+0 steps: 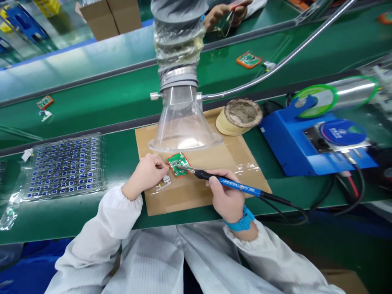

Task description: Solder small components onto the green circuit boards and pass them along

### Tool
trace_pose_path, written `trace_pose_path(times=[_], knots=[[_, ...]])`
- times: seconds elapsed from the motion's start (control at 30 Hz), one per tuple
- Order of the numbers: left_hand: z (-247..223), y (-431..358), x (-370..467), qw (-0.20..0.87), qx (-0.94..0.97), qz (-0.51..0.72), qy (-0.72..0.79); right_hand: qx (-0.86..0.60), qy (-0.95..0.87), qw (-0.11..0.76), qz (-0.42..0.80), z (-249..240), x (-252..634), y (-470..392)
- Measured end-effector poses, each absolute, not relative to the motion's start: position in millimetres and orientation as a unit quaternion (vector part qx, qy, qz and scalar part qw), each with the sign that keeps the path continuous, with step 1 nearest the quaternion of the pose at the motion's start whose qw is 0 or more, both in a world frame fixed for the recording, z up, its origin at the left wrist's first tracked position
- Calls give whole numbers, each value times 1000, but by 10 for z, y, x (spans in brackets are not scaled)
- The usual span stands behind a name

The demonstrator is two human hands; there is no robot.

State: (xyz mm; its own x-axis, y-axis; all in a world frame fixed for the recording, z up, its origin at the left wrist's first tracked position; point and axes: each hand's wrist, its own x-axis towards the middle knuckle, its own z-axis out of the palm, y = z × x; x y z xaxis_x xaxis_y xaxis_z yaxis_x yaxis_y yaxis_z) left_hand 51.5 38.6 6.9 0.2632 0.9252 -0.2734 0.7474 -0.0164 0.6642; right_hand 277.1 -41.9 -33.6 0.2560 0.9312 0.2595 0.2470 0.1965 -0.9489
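Observation:
My right hand (228, 196) is wrapped round a blue and black soldering iron (239, 185), held like a pen. The iron's tip lies over a small green circuit board (179, 164) with an orange rim, on a brown cardboard sheet (165, 204). At the board's left edge, my left hand (150, 173) has its fingers pinched together; what is between them is too small to make out. Just below those fingertips a small white plastic part (165, 181) lies on the cardboard.
A clear fume extraction hood (185, 122) hangs over the cardboard. Behind it stands a round tip-cleaning pot (239, 116). To the right is a blue solder feeder (294, 143) with cables. At left lies a tray of small blue parts (64, 165). Boards sit on a green conveyor (122, 94); another person's hands (226, 16) work beyond.

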Motion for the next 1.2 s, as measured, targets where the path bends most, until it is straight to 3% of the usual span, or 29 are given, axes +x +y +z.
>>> trace_pose_path(times=[0.43,1.2], knots=[[50,415,535,381,695,100,602,-548,-594,506,303,-326,2766,-449],[40,425,548,370,713,90,589,-545,-632,488,257,-256,2741,-435]])
